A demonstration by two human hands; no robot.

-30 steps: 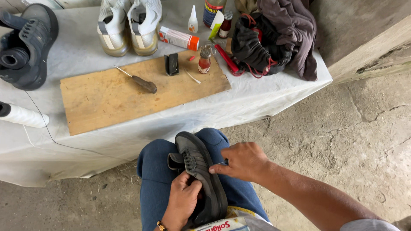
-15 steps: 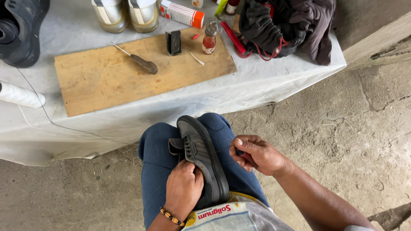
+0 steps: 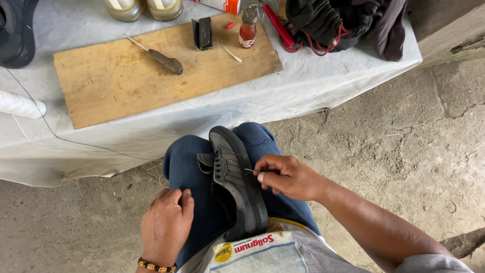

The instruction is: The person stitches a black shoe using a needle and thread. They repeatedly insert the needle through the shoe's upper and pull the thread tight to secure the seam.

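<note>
A black lace-up shoe lies lengthwise between my thighs in blue jeans, toe pointing toward the table. My right hand is at the shoe's right side, its fingertips pinched on a thin metal needle that touches the upper near the eyelets. Off the shoe, my left hand rests on my left thigh with its fingers bent and nothing in it. It wears a beaded bracelet at the wrist.
A table under a white cloth stands ahead with a wooden board on it. On the board lie a dark-handled awl, a black block and a small bottle of red liquid. White thread spool at left, dark bag at right.
My left hand let go of the shoe and dropped onto my left thigh. My right hand came back to the shoe's side with the needle.
</note>
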